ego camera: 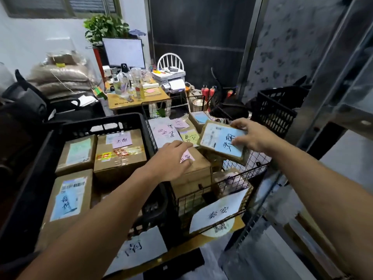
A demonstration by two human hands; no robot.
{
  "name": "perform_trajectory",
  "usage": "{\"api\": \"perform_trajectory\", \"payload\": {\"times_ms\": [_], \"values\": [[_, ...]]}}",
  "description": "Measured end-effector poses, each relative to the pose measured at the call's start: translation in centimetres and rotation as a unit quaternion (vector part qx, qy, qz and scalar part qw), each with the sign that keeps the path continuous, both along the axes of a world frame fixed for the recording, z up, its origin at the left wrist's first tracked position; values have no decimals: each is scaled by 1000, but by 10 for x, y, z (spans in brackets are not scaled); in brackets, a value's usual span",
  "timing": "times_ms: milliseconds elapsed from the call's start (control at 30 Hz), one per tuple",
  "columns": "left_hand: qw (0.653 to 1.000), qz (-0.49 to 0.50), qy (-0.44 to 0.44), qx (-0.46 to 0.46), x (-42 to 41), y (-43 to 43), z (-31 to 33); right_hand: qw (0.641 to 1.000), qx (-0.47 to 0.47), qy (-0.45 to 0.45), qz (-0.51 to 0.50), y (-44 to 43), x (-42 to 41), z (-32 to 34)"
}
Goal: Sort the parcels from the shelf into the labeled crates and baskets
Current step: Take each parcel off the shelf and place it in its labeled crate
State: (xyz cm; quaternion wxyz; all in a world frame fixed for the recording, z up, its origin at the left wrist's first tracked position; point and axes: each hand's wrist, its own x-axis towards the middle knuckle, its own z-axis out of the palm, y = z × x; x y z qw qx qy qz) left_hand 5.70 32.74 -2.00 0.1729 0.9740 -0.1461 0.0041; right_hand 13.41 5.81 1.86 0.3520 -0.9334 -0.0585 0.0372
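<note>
My right hand (254, 136) grips a small flat cardboard parcel (218, 141) with a blue handwritten label, held tilted above the wire basket (240, 176). My left hand (171, 158) rests with straight fingers on a brown box (193, 172) bearing a pink note, inside that basket. Several more labelled parcels lie deeper in the basket. Left of it, a black plastic crate (121, 122) holds three cardboard boxes with blue, green and pink labels. White paper signs hang on the fronts of the basket (218, 215) and the crate (139, 249).
A second black crate (276, 110) stands at the back right beside a metal shelf post (331, 93). Behind are a cluttered wooden desk (139, 98) with a monitor, a printer (171, 79), a white chair and red fire extinguishers (207, 91). A black office chair (26, 106) is at the left.
</note>
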Motion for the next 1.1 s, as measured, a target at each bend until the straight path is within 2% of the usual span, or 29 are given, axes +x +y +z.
{"api": "perform_trajectory", "payload": {"times_ms": [133,467,600,733,933,1100], "values": [[999,5,32,13,40,0,-5,991,-103,65,51,-1,42,-12],[995,25,89,20,84,-2,-19,947,-228,151,167,10,111,-17],[993,24,111,28,92,-1,-23,930,-226,204,207,16,122,-11],[991,25,126,24,96,3,-23,925,-189,264,198,15,130,-10],[990,24,138,31,97,2,-23,924,-167,276,203,15,129,-7],[988,24,146,33,96,-2,-22,934,-130,292,161,17,122,-38]]}}
